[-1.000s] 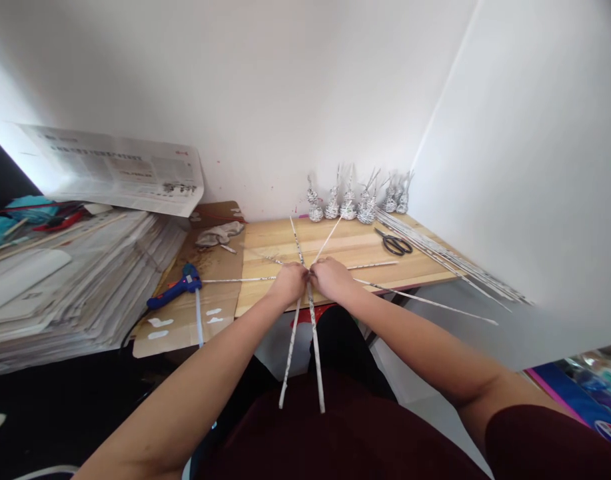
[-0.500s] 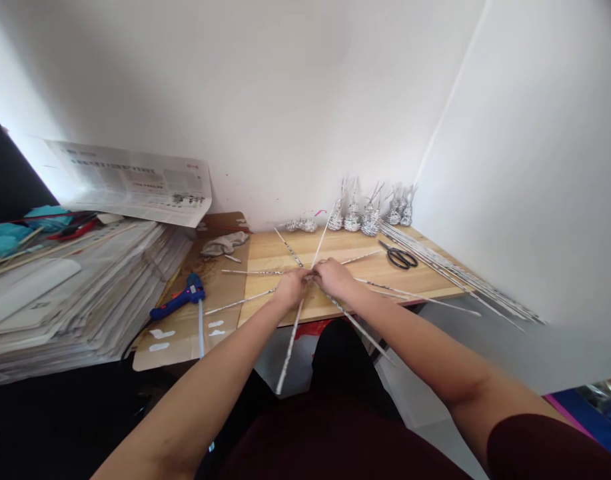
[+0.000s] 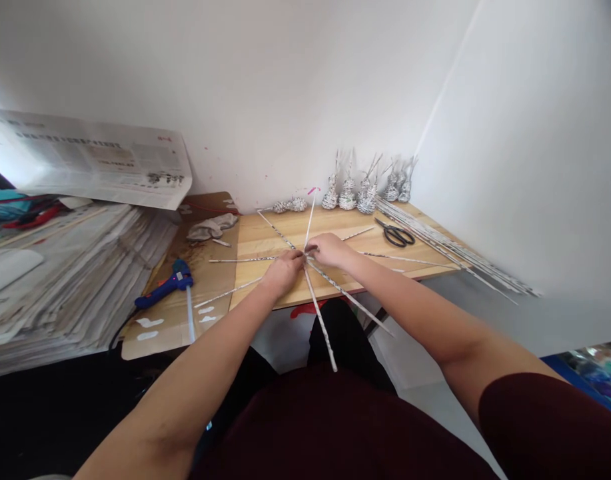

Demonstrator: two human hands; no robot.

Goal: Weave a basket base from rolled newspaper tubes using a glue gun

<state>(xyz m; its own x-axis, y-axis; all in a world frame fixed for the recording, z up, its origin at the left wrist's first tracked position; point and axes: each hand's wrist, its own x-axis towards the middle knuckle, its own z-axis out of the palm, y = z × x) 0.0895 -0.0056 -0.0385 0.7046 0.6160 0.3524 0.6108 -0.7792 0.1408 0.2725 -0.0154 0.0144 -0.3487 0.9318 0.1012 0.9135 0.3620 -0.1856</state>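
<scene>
Several rolled newspaper sticks (image 3: 321, 319) cross at one centre and fan out like spokes over the wooden table (image 3: 255, 235). At that crossing, my left hand (image 3: 284, 272) pinches the sticks from the left. My right hand (image 3: 330, 250) has its fingers closed on them just to the right, close to the left fingertips. The crossing itself is mostly hidden by the fingers. One spoke points over the table's front edge toward my lap, another leans back toward the wall.
Black scissors (image 3: 396, 233) lie right of the spokes, beside a bundle of paper sticks (image 3: 450, 252). Woven paper gourds (image 3: 348, 195) stand along the wall. To the left are a blue glue gun (image 3: 168, 283), a glove (image 3: 211, 227) on cardboard (image 3: 212, 270), and stacked newspapers (image 3: 110, 273).
The near spoke has swung from lower left to lower right. My hands remain at the crossing, the right fingers slightly shifted. The whole view has tilted a little.
</scene>
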